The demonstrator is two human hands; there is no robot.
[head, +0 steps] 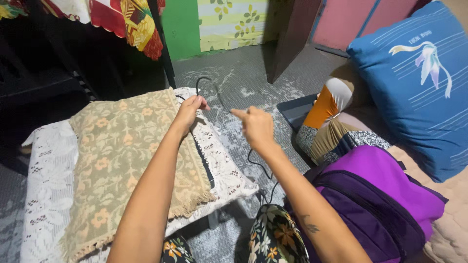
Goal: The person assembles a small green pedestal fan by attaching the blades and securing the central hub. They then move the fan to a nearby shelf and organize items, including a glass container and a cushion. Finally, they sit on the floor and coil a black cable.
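My left hand (189,111) pinches a thin black cable (207,83) that arcs up over the grey floor and then runs down past the low table toward my knees. Beside it, my right hand (256,124) hovers with its index finger pointing left toward the cable, holding nothing. Both hands are over the right edge of a low table (44,185) covered with white lace and a beige floral fringed cloth (122,156). A dark flat object lies along the table's right edge, partly under the cloth.
A purple backpack (380,195) sits at my right, with a blue cushion (419,83) and a patchwork pillow (331,122) behind it. A dark table with a red and yellow patterned cloth (131,24) stands at the back left. A wooden board leans at the back.
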